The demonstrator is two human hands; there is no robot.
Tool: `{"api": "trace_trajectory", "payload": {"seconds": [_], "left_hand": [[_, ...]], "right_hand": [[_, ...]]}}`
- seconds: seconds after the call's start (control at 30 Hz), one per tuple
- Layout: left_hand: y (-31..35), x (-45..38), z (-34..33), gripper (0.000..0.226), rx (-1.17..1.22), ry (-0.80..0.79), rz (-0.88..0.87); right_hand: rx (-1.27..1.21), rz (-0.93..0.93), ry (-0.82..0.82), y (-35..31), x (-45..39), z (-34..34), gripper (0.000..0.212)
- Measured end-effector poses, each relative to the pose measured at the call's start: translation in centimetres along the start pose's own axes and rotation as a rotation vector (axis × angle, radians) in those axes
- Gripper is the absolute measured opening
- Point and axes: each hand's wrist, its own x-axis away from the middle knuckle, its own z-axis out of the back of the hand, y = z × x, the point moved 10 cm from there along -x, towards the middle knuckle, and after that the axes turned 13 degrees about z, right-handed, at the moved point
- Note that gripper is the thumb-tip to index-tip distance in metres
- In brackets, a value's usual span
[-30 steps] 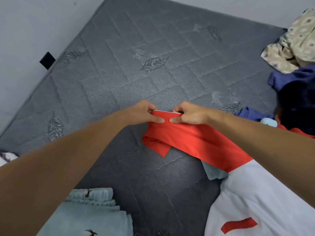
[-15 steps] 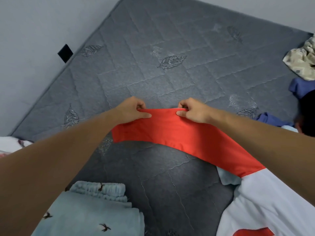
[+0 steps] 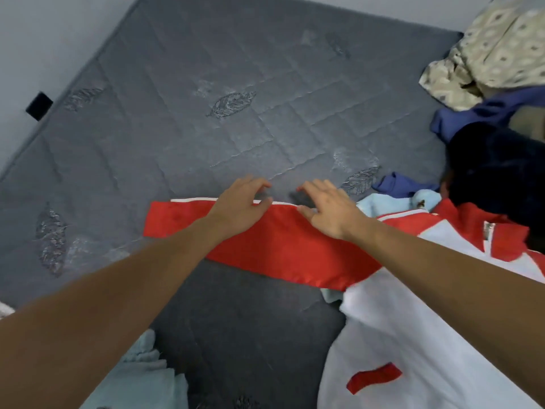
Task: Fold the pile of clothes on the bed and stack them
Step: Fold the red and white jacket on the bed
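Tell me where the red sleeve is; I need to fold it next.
Head view: the red sleeve lies flat across the middle of the grey mattress, under both hands.

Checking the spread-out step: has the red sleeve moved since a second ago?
Yes. The red sleeve now lies flat, stretched leftward across the mattress.

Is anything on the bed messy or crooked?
Yes. The red sleeve lies stretched across the mattress at a slant. At the right edge, a beige patterned cloth and blue cloth lie crumpled in a heap, unfolded. Nothing looks torn or spilled.
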Motion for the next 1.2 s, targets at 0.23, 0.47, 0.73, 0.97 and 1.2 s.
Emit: {"api": "trace_trajectory", "payload": {"seconds": [0.23,0.47,0.73,0.97,1.2], "left_hand": [[21.0,0.2,-11.9,0.033,0.054,-0.142,-0.245],[33.2,0.5,-22.3,0.041,-0.063,-0.234,-0.179],[33.1,-3.2,-25.1,0.054,-0.303,-0.186,0.130],[28.4,-3.2,-23.5,0.059,-0.080,-0.352,0.335],[28.9,-2.7,-21.5,0.037,0.268,-0.415,0.197]], "right_hand": [[0.038,-0.045,0.180,11.3,14.2,5.2,0.046],[0.051,-0.213,0.195,23.9,28.4,6.9,0.056],[-0.498,-0.571,0.296,33.4,35.4,4.7,0.067],[-0.671,-0.573,0.398,34.0,35.2,4.8,0.020],[-0.817,-0.621,0.332,33.8,35.5,4.8,0.025]]}}
